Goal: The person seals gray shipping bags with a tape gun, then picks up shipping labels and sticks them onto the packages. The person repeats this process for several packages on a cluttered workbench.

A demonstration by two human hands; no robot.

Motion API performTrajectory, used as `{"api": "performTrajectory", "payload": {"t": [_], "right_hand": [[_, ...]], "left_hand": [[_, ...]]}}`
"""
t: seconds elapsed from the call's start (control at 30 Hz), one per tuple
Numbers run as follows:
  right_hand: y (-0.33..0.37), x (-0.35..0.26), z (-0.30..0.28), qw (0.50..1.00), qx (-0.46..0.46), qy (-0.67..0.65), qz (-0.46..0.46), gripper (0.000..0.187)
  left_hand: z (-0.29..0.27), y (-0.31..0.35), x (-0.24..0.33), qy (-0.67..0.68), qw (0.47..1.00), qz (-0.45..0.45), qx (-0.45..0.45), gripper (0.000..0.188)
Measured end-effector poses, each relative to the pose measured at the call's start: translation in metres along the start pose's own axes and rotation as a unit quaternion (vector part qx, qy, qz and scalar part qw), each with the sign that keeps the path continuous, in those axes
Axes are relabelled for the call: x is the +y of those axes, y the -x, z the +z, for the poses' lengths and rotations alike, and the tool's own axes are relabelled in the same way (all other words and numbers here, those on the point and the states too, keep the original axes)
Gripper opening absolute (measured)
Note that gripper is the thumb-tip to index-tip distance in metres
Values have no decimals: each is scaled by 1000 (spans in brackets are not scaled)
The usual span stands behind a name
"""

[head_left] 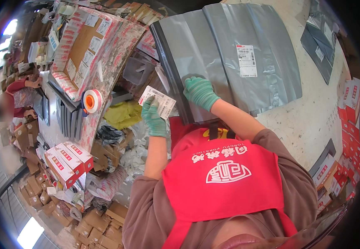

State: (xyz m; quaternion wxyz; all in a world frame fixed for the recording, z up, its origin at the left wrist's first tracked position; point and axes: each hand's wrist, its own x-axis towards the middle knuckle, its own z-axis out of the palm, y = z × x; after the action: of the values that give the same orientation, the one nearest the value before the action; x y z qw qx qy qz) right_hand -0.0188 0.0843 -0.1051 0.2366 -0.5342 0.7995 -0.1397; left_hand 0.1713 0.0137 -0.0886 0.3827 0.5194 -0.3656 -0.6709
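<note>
Gloves on both hands – left hand [154, 117] pinches a white barcode label [158, 101] just off the desk [308, 120] edge, right hand [200, 92] presses flat, fingers spread, on a grey mailer bag [225, 54] lying there.

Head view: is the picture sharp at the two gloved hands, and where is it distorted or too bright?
Head view: the left hand with its white label and the right hand on the grey bag look sharp; straight edges bend toward the dark round rim; bright patches glare at the left edge.
</note>
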Motion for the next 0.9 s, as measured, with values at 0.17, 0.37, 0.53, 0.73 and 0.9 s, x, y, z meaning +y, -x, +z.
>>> {"api": "performTrajectory", "payload": {"t": [0.17, 0.37, 0.53, 0.73, 0.9], "right_hand": [[8, -18, -16, 999, 49, -19, 1, 21], [-5, -1, 0, 1000, -10, -3, -28, 22], [4, -7, -6, 998, 22, -55, 19, 27], [-3, -1, -13, 996, -29, -76, 32, 21], [-2, -2, -11, 998, -4, -63, 19, 20]], "left_hand": [[6, -2, 1, -30, 998, 48, -9, 30], [19, 3, 5, -9, 997, 46, -61, 34], [22, 9, 5, -47, 998, -3, -40, 33], [14, -7, -1, -25, 999, 0, -47, 37], [11, -2, -4, 2, 997, 17, -74, 33]]}}
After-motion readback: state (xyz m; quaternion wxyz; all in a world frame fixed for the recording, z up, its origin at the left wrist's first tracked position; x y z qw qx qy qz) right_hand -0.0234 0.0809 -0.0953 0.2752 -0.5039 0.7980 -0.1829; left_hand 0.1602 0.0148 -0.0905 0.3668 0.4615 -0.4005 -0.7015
